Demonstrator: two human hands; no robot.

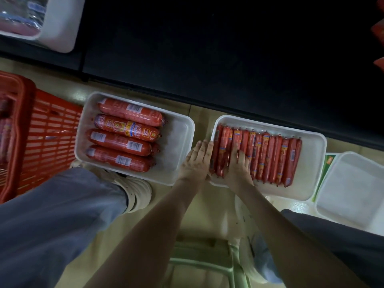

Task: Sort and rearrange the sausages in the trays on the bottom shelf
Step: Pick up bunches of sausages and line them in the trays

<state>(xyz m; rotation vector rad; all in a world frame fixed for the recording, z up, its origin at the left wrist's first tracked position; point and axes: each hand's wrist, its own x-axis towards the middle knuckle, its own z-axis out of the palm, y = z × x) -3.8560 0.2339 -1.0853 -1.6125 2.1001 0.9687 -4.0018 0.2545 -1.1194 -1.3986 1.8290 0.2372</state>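
A row of thin red plastic-wrapped sausages (268,156) lies side by side in a white rectangular plastic tray (311,146) on the beige floor (203,204), right of the frame's centre. The right hand (239,165) rests flat on the row's left part, fingers straight. The left hand (195,161), fingers also straight, lies along that tray's left rim. To the left, a second white tray (178,142) holds four thick red sausages (124,134) lying crosswise. A red slatted plastic basket (41,132) stands at the left edge, an empty white tray (349,188) at the right edge. A dark shelf (228,48) fills the top.
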